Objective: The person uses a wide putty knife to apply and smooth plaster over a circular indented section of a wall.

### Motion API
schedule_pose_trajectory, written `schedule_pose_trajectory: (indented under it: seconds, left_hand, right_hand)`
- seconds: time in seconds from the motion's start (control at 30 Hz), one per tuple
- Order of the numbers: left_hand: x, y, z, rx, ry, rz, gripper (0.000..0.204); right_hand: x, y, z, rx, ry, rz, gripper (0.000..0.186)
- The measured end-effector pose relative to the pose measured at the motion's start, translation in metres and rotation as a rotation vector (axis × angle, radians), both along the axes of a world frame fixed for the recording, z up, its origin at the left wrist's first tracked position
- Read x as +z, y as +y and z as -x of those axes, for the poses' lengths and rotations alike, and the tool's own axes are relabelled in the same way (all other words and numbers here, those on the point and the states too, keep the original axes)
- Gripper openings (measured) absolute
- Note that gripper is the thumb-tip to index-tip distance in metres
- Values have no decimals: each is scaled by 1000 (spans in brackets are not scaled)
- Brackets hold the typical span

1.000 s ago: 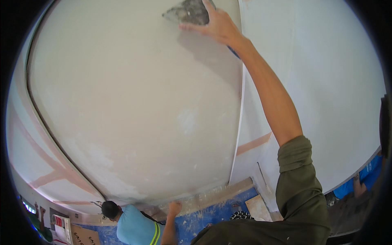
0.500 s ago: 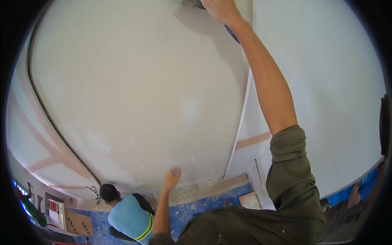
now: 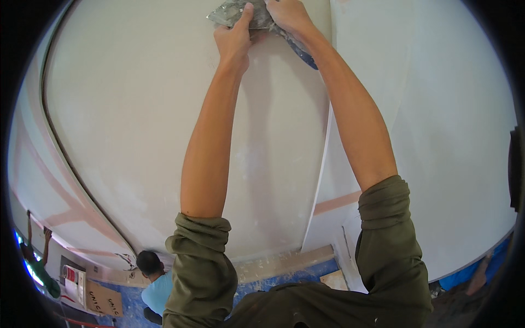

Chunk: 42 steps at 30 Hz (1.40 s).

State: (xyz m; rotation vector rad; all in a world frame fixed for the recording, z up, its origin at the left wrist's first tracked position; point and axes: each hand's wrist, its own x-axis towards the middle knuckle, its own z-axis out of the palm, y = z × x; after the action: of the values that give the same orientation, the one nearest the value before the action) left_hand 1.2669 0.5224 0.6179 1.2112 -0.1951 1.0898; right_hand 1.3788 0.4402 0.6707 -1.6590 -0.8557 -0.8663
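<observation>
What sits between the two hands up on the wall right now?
A grey, plaster-smeared trowel blade lies between the left hand and right hand, both gripping it, in the head view.

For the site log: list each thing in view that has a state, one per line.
left hand: raised, gripping the trowel blade edge
right hand: raised, on the trowel
trowel: caked with grey plaster, pressed flat to the wall
wall: skimmed pale, pinkish bands bare at the edges
olive sleeves: rolled up to the elbows
co-worker in a light blue shirt: crouched low at the wall's foot
</observation>
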Motion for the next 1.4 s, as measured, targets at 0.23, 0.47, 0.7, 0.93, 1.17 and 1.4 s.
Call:
schedule_pose_trajectory:
  seconds: [0.23, 0.47, 0.7, 0.93, 1.17, 1.4]
  left_hand:
    - [15, 18, -21, 141, -114, 32, 20]
    - [16, -4, -16, 95, -178, 95, 18]
    - [15, 0, -25, 108, -262, 80, 15]
    - [36, -8, -33, 66, -386, 108, 16]
    - [24, -1, -23, 83, -324, 51, 19]
    - [27, -7, -17, 38, -304, 95, 18]
  right_hand:
    - [9, 19, -4, 74, -31, -133, 70]
    - [7, 10, -1, 32, -94, -178, 64]
    - [15, 14, 1, -28, -48, -131, 65]
    - [44, 11, -8, -99, -111, -113, 66]
    - [26, -2, 10, 109, -31, -166, 56]
    - [24, -12, 27, 796, 211, -200, 44]
